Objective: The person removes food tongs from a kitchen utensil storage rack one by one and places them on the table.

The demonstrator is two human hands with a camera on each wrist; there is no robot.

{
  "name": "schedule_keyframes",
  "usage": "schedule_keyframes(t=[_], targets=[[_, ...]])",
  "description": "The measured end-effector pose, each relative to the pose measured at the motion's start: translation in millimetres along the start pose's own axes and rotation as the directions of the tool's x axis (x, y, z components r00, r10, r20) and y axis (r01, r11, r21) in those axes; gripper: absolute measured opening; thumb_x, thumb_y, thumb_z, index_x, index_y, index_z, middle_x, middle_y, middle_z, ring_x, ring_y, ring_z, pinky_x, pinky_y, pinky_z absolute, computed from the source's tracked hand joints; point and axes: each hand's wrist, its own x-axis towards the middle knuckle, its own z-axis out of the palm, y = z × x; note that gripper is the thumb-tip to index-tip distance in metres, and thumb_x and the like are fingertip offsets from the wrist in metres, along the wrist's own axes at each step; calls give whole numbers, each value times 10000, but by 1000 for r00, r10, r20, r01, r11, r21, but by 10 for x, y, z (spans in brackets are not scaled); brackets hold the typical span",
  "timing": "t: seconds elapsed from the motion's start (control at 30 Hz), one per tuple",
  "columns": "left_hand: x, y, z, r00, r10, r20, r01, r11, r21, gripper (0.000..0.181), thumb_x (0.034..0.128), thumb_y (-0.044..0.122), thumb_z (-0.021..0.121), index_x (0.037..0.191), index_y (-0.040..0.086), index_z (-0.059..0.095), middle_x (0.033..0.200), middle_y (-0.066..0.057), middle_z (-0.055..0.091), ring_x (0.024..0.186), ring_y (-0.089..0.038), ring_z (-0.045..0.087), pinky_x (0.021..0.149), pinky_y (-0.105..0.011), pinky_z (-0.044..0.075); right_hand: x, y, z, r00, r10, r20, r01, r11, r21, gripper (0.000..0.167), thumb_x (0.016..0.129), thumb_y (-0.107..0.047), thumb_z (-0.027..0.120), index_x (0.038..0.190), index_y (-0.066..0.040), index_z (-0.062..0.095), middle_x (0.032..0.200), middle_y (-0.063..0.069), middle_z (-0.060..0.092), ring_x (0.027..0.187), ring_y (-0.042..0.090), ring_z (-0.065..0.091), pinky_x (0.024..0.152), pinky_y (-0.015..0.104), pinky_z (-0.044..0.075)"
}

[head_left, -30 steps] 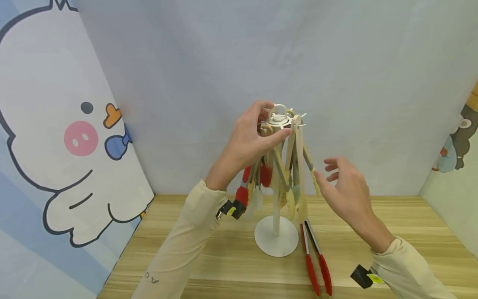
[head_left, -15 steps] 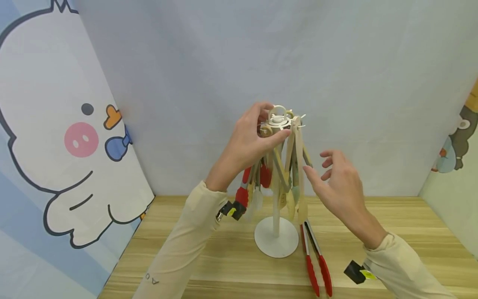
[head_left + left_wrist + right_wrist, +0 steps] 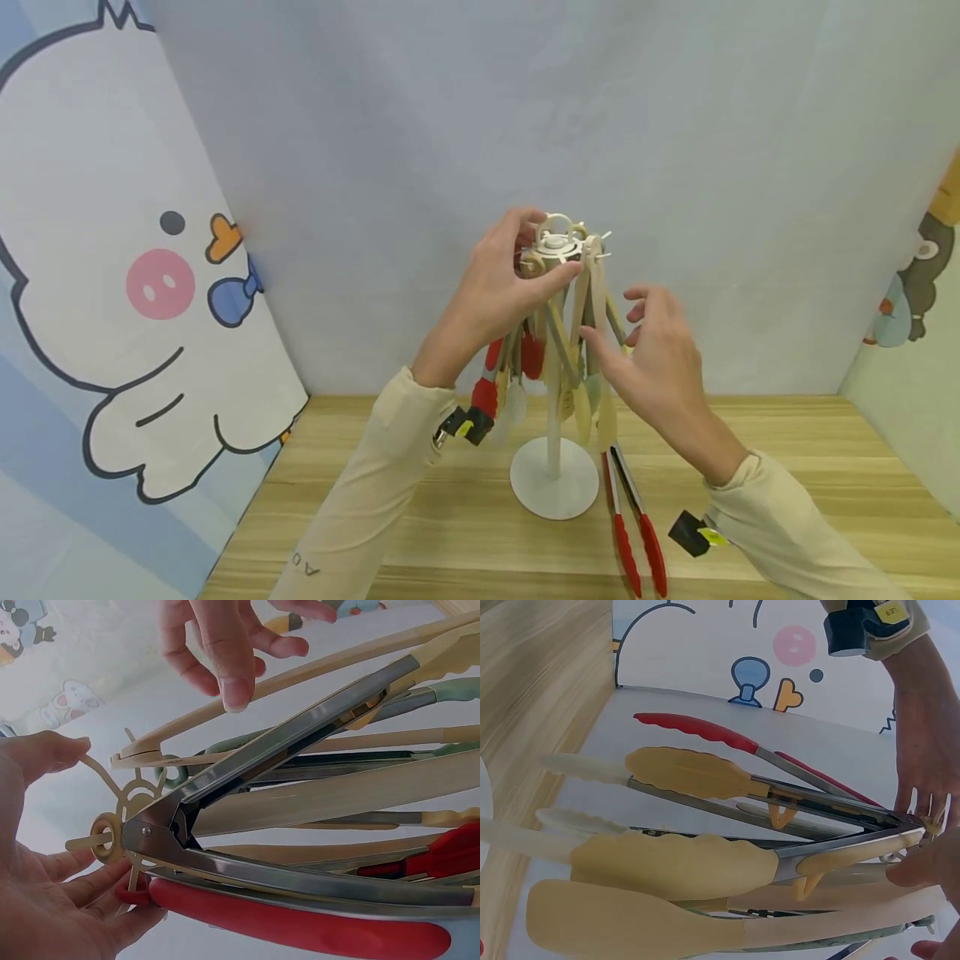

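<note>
A white stand (image 3: pixel 555 497) with a hooked top ring (image 3: pixel 553 243) bears several hanging tongs. My left hand (image 3: pixel 491 279) holds the ring, thumb in front and fingers behind. In the head view, my right hand (image 3: pixel 660 358) is right of the stand, fingers loosely bent, its thumb overlapping the wooden-handled tongs (image 3: pixel 597 287). From the left wrist, that thumb appears beside one wooden arm (image 3: pixel 315 671); I cannot tell whether it touches. Metal tongs with beige tips (image 3: pixel 675 866) and red-handled tongs (image 3: pixel 300 919) hang nearby. Both hands partly hide the tongs.
Red-handled metal tongs (image 3: pixel 637 533) lie on the wooden table (image 3: pixel 450 533), front right of the stand's base. Behind rises a pale cloth backdrop (image 3: pixel 420 125). A printed cartoon panel (image 3: pixel 112 250) stands at the left.
My right hand has moved left and slightly up, from the yellow-tipped tongs to the wooden-handled tongs. My left hand stays at the ring.
</note>
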Motion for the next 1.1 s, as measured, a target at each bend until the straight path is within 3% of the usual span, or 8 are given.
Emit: schedule_keyframes(t=[0.6,1.1], targets=[[1,-10,14,1000,3,-13,-2,1000,30,602,832,370,707,1314,106,461,1088,-50,530,931,-158,510,735,-276,468,140,-85,288,990,-71,-124,63,996,-69,566,770,-226,766,1138,-6,396,875,133,441,565,273,471,445,376,378],[14,-14,38,1000,5,-16,-5,1000,17,584,835,353,706,1298,87,469,1068,-55,525,929,-163,501,735,-277,457,210,-95,390,953,-138,-270,111,987,-114,525,713,-127,769,1091,2,429,922,176,465,535,305,469,429,435,405]])
